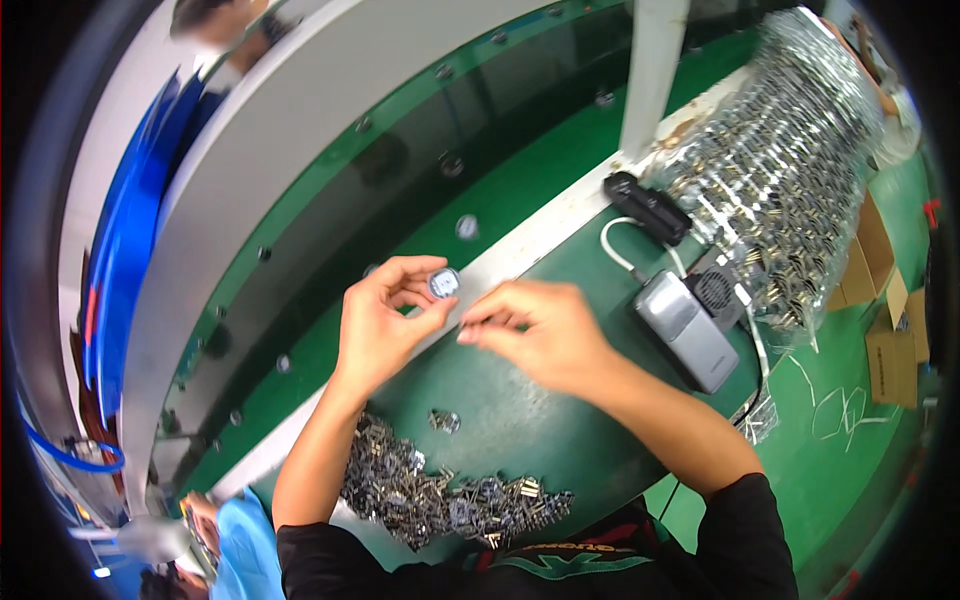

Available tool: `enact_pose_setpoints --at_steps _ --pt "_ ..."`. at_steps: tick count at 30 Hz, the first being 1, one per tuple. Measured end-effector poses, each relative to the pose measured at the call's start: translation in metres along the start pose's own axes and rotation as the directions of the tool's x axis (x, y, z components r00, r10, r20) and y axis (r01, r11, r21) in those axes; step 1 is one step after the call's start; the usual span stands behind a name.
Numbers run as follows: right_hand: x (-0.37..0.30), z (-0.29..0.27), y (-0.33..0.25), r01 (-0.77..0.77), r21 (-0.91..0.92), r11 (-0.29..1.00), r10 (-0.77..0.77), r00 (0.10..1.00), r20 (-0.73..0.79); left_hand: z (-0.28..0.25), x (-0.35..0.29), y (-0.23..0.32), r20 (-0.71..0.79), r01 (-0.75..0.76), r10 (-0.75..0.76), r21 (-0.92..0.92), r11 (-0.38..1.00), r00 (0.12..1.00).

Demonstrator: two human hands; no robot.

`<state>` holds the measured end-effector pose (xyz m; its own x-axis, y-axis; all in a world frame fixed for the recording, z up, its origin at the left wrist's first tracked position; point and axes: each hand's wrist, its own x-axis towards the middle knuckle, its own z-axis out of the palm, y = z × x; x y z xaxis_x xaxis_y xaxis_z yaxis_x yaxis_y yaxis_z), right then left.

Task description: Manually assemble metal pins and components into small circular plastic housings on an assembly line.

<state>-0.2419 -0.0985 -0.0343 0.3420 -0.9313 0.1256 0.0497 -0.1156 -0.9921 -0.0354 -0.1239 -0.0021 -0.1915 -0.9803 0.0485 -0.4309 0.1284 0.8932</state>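
Note:
My left hand pinches a small round part with a dark rim and a pale face between thumb and fingertips. It is held up over the white rail at the edge of the green conveyor. Just to its right, my right hand has its thumb and fingers pressed together. Whatever those fingertips hold, if anything, is too small to make out. Below my hands, a heap of small metal pieces lies on the green tabletop. A little clump of the same pieces sits apart from the heap.
Several round parts lie spaced along the green conveyor. To the right are a grey power bank, a white cable, a black device and clear plastic packaging full of metal pieces. Cardboard boxes stand beyond. A person's blue sleeve shows lower left.

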Motion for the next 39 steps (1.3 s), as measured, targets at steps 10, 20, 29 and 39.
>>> enact_pose_setpoints --at_steps 10,20,29,39 --pt "0.000 0.006 0.005 0.522 -0.452 0.724 -0.534 0.838 0.112 0.012 -0.064 0.003 0.057 0.034 -0.028 -0.096 0.995 0.998" --pt "-0.004 0.014 0.004 0.539 -0.570 0.620 -0.540 0.821 0.188 0.018 -0.073 -0.005 0.040 0.109 -0.107 -0.051 0.993 0.993" --pt "-0.016 0.037 0.018 0.552 -0.463 0.693 -0.388 0.827 0.406 -0.028 0.026 -0.049 -0.242 -0.016 0.113 0.368 0.930 0.964" --pt "-0.027 0.059 0.045 0.611 -0.331 0.719 -0.403 0.755 0.517 -0.039 0.124 -0.111 -0.298 0.147 0.031 0.557 0.818 0.954"
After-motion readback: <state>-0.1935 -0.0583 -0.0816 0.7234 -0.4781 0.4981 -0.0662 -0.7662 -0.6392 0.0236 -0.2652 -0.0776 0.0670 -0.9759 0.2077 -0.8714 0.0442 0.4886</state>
